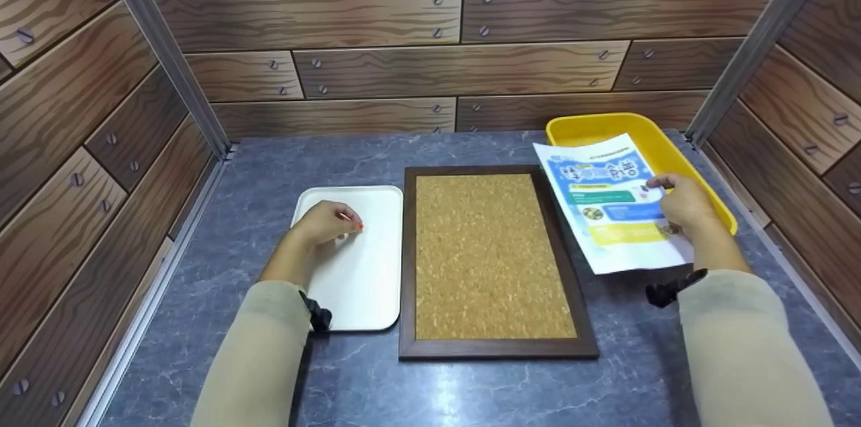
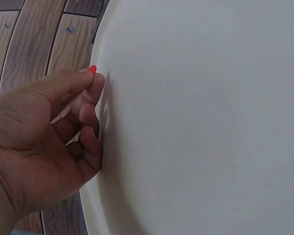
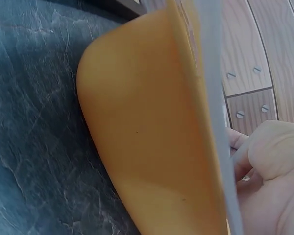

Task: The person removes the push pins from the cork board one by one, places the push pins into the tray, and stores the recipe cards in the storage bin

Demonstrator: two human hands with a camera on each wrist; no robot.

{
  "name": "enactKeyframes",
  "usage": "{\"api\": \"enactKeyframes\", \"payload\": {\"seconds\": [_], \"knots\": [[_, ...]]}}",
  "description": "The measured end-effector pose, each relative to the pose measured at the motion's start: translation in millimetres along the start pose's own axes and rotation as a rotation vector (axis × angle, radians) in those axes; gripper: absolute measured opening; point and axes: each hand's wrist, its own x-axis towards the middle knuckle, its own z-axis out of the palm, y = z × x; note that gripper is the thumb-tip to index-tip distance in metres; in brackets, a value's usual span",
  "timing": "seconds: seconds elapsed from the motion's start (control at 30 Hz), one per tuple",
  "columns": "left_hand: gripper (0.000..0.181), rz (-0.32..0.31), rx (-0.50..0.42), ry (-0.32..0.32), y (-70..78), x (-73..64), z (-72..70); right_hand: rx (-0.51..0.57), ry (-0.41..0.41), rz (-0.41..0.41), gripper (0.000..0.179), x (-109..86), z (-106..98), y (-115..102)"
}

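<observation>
My left hand (image 1: pixel 327 222) is over the white tray (image 1: pixel 366 279), its thumb and forefinger pinching what looks like a red pushpin (image 2: pixel 92 69). Only the pin's red end shows between the fingertips; the other fingers are curled close to the tray. On the right, my right hand (image 1: pixel 686 202) grips a printed paper sheet (image 1: pixel 605 202) by its right side. The sheet is tilted, held over the front left part of a yellow bin (image 1: pixel 662 144). In the right wrist view the sheet is almost edge-on beside the bin's wall, and the fingertips are partly hidden.
Between the tray and the sheet lies a cork board (image 1: pixel 494 259) with a dark brown frame. The table (image 1: pixel 444 393) is grey and marble-patterned. Wood-patterned walls (image 1: pixel 377 70) close in the back and both sides, with metal posts at the corners.
</observation>
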Motion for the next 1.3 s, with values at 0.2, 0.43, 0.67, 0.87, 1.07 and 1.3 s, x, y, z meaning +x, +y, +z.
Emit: {"api": "enactKeyframes", "payload": {"seconds": [0.2,0.43,0.67,0.87,1.07,1.3], "knots": [[0.014,-0.024,0.014,0.004,-0.7,-0.2,-0.8,-0.025,0.03,0.001,0.058,2.3,-5.7,5.7],[0.012,-0.045,0.022,0.021,-1.9,0.7,-0.6,-0.028,0.057,0.006,0.053,2.7,-9.8,10.3],[0.012,-0.074,0.001,0.01,-2.7,-0.9,0.1,-0.058,0.086,0.03,0.06,7.0,-12.6,13.9],[0.012,-0.065,0.011,0.013,-3.8,-1.4,-0.1,-0.083,0.072,0.076,0.066,10.5,-17.0,16.3],[0.014,-0.066,-0.009,0.005,-4.2,-1.0,-0.2,-0.155,0.009,0.034,0.073,14.8,-26.4,18.5],[0.014,-0.089,-0.02,0.002,-5.1,-0.7,-0.1,-0.29,-0.034,-0.018,0.081,16.6,-31.2,18.4]]}}
